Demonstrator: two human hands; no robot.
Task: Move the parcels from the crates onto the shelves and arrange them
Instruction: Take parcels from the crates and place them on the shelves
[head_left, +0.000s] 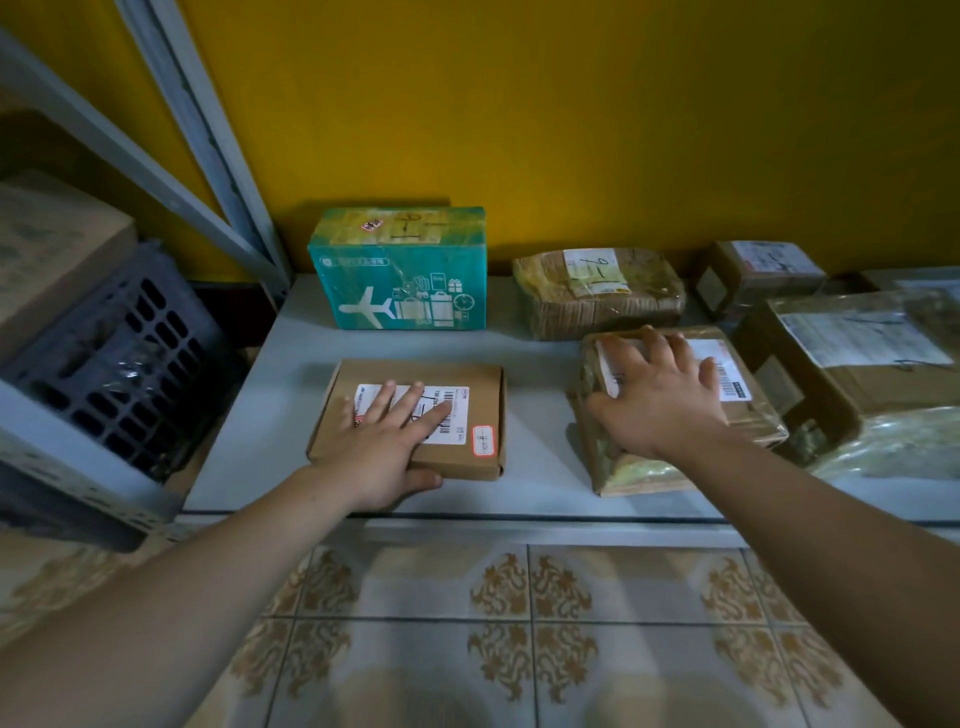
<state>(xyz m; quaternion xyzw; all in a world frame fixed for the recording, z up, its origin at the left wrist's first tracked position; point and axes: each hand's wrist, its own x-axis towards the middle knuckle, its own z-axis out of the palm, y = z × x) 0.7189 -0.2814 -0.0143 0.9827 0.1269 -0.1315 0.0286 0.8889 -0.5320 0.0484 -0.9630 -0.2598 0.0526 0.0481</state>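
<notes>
A flat brown cardboard parcel (467, 384) with a white label lies near the front of the grey shelf (540, 447). My left hand (387, 441) rests on it, fingers straight across the label and thumb against its front edge. To the right sits a tape-wrapped brown parcel (758, 415), and my right hand (657, 395) lies spread on its top, fingers reaching over the far side. Behind them stand a teal box with an airplane print (405, 275) and a wrapped corrugated parcel (597, 296).
More brown boxes (852, 364) and a small one (753, 275) crowd the shelf's right end. A dark plastic crate (130, 353) holding a cardboard box (47, 249) sits on the left rack behind grey metal uprights. A yellow wall backs the shelf. Patterned floor tiles lie below.
</notes>
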